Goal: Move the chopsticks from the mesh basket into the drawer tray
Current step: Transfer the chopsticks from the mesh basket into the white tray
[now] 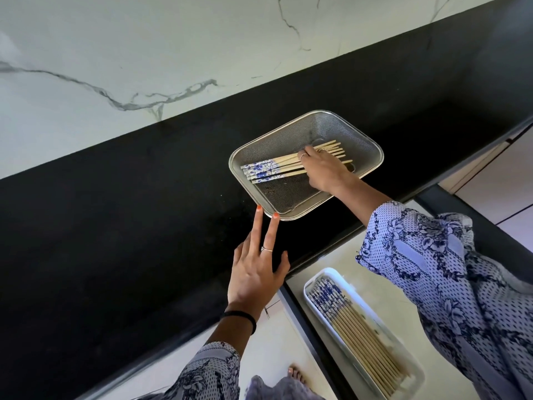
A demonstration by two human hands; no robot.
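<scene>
The chopsticks (291,166) lie in a loose bundle across the floor of the mesh basket (364,143), which sits on the black counter (115,226). Their blue-and-white patterned ends point to the left of the picture and their bare wooden ends to the right. They look light, thin and stiff — easy to lift, but smooth and round enough, I would judge, to roll or fan out if only a few are pinched. The safest hold is probably around the middle of the whole bundle, with the fingers wrapped right round so none slip free.

The right hand (323,171) reaches forward from a patterned sleeve (432,269) into the basket, palm down, its fingers curled over the wooden half of the bundle. Whether they have closed tight on the sticks or only rest on them cannot be told. The left hand (256,272) is flat and spread — two long fingertips touch the near rim of the basket, seemingly steadying it, and it grasps nothing.

Below the counter edge an open drawer (331,255) holds a white tray (311,287) in which many matching chopsticks lie side by side.
</scene>
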